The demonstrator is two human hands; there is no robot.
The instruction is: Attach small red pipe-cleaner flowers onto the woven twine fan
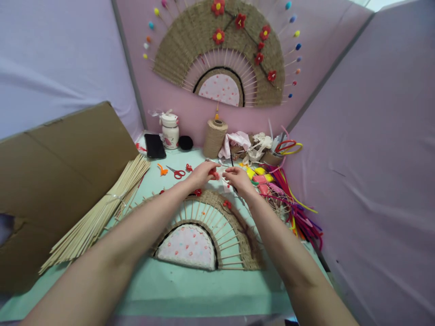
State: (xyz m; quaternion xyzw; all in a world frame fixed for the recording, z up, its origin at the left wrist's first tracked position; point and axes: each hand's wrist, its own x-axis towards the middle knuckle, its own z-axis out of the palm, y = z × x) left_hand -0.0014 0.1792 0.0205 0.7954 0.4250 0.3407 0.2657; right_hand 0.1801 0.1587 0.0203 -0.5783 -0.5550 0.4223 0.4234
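Here we go: my left fingers [212, 165] are pinched together on a small red piece [215, 174]. Just across from them, my right fingers [231, 171] curl in; whether they're clamped on anything, I can't tell. The woven fan [211, 198] lies flat on the tabletop [210, 292], nearer to me than both sets of fingers.

Progress check! The weaving looks finished to me, and the spotted centre panel [186, 246] sits in place. One red flower [227, 204] rests on the band just below my right fingers. Held against the wall fan [234, 40], high beyond my fingers with many blooms and coloured tips, I'd judge mine only partly trimmed. A spare red bit [189, 168] lies left of my left fingers, near the scissors [179, 174].

Now the murky stuff: my left forearm [136, 235] covers much of the fan's left side. The red piece is mostly buried in my grip, so its shape is anyone's guess. Something thin and black [232, 157] stands behind my right fingers; held or not, I can't say. Up top, the wall fan is cut off.
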